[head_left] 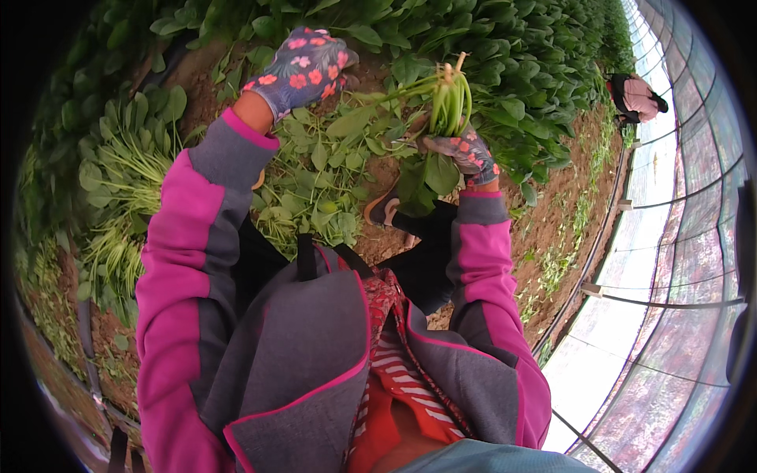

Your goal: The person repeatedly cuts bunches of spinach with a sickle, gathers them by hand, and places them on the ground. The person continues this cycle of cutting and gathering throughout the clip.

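Observation:
My right hand (464, 152), in a grey glove with a floral print, is closed around a bunch of spinach (448, 106). The pale stems and root ends point up, while broad leaves hang below the fist. To the left and farther forward, my left hand (303, 71) wears a matching flowered glove. Its fingers are curled; whatever they hold, if anything, is hidden. Beneath and between the hands, loose green leaves (315, 162) lie scattered on the soil.
Dense standing spinach plants (489, 55) fill the far side. Piles of pulled spinach (138, 173) lie at the left. A shoe (382, 209) shows below my right hand. Along the right run a dark hose (587, 272) and a plastic greenhouse wall (654, 260); another person (637, 98) bends down far right.

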`<state>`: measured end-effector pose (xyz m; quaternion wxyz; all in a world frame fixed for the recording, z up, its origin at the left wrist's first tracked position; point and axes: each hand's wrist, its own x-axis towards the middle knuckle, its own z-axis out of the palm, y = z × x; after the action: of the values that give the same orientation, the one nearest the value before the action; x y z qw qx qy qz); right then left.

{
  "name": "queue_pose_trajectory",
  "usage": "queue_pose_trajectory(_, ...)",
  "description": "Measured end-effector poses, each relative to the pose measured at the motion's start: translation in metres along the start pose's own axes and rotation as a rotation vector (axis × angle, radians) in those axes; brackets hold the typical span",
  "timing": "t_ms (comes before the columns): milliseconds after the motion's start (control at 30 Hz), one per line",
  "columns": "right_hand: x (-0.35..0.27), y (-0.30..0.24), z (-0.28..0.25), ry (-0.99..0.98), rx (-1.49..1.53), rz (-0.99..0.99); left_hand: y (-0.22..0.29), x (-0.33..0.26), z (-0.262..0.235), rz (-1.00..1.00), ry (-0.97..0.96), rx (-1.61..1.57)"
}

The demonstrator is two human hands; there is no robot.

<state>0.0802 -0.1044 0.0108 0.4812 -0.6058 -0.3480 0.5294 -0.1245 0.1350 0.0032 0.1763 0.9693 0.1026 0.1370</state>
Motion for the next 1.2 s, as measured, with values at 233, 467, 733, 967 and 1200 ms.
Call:
queue_pose_trajectory(233,0.007,-0.004,0.008,-0.058,-0.129,0.019,0.037,0.049,0.043,0.488,0.522,-0.68)
queue_pose_trajectory(467,0.014,0.011,0.02,-0.093,0.138,0.079,0.049,0.061,0.049,0.298,0.051,-1.733)
queue_pose_trajectory(733,0.025,-0.003,-0.002,0.275,-0.395,-0.463,0.028,0.068,0.038,-0.005,0.281,-1.485)
queue_pose_trajectory(967,0.054,0.037,0.048,0.148,0.354,-0.322,0.063,0.086,0.06,0.142,0.433,-1.266)
queue_pose_trajectory(1200,0.043,0.035,0.028,0.023,0.575,-0.344,0.048,0.075,0.028,0.089,0.238,-2.022)
